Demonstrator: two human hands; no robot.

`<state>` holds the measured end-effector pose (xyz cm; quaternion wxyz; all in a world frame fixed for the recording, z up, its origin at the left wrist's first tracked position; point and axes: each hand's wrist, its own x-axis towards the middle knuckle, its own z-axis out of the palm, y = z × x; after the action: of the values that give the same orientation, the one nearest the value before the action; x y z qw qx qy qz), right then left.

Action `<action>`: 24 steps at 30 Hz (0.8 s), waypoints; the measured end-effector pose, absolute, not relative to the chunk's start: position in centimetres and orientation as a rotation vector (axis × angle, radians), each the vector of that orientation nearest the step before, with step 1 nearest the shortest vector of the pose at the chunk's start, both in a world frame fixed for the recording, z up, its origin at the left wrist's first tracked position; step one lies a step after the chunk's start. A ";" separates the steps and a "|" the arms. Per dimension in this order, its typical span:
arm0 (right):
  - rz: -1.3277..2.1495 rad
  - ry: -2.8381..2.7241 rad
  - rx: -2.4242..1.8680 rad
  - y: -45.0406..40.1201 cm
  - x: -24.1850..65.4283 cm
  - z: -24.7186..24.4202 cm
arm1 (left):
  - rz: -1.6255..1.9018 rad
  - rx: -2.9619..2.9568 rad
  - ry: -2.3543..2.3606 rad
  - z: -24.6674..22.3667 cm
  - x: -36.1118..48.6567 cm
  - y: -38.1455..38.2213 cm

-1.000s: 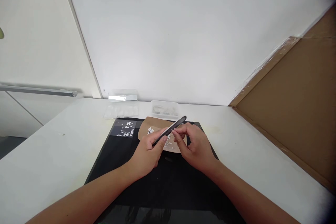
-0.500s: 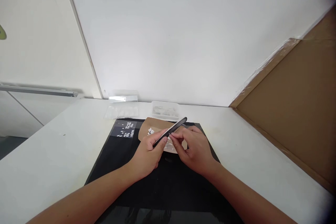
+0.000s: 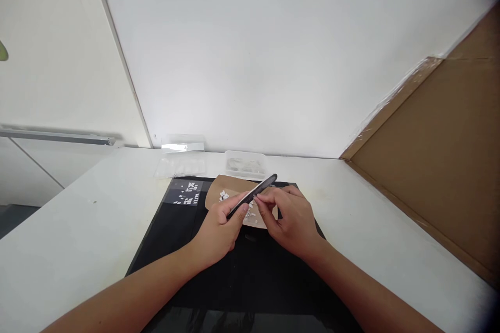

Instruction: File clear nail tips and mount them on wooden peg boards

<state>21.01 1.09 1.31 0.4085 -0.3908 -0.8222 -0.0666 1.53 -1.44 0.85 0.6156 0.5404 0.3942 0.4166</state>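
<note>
Over the white bench [image 3: 70, 229], a slim dark stick [image 3: 269, 182] slants away rightward, gripped by the fingers of the left hand [image 3: 216, 230], its near long edge beside the right hand [image 3: 291, 221], pinched closed, contents unclear.

Black mat [image 3: 234, 281] on a white worktop [image 3: 70, 250]. The left hand [image 3: 216, 231] grips a dark strip [image 3: 266, 183], slanted above a brown sheet [image 3: 213, 195] at the mat's far edge; the right hand [image 3: 292, 222] brings thumb and forefinger together at the strip, any pinched piece being too small to tell. White chips [image 3: 191, 186]: mat's far left corner. Clear box [image 3: 245, 163]: worktop's far edge.
</note>
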 end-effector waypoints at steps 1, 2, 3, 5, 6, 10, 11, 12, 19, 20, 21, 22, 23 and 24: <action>-0.169 -2.052 -0.990 1.1 21.0 1.3 | 0.965 1.245 0.907 0.8 1.5 -1.4; -0.161 -2.044 -0.992 1.1 21.0 1.3 | 0.967 1.245 0.907 0.8 1.6 -1.4; -0.147 -2.052 -0.992 1.1 21.0 1.3 | 0.965 1.246 0.910 0.7 1.6 -1.4; -0.118 -2.097 -0.982 1.0 20.9 1.3 | 0.954 1.248 0.923 0.7 1.6 -1.4; -0.112 -2.119 -0.971 0.9 20.8 1.4 | 0.949 1.251 0.931 0.8 1.5 -1.4; -0.133 -2.091 -0.968 0.8 20.7 1.4 | 0.947 1.258 0.933 0.9 1.5 -1.4; -0.133 -2.070 -0.984 0.9 20.7 1.3 | 0.949 1.259 0.929 0.9 1.5 -1.4; -0.129 -2.051 -1.001 0.9 20.7 1.3 | 0.950 1.259 0.927 0.9 1.5 -1.4; -0.083 -2.084 -0.995 0.9 20.7 1.3 | 0.953 1.263 0.948 0.5 1.5 -1.3; -0.093 -2.070 -1.004 0.9 20.7 1.2 | 0.955 1.259 0.952 0.5 1.5 -1.3; -0.104 -2.049 -1.019 0.9 20.7 1.2 | 0.958 1.251 0.954 0.4 1.5 -1.3; -0.116 -2.031 -1.034 1.0 20.7 1.2 | 0.959 1.238 0.953 0.4 1.5 -1.3; -0.126 -2.016 -1.051 1.0 20.8 1.1 | 0.958 1.221 0.949 0.5 1.5 -1.3; -0.132 -2.006 -1.066 1.1 20.8 1.1 | 0.954 1.200 0.943 0.6 1.5 -1.4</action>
<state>20.77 1.07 1.07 0.4197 -0.4251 -0.8002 -0.0527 1.52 -1.37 0.59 0.6216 0.5222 0.4104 0.4153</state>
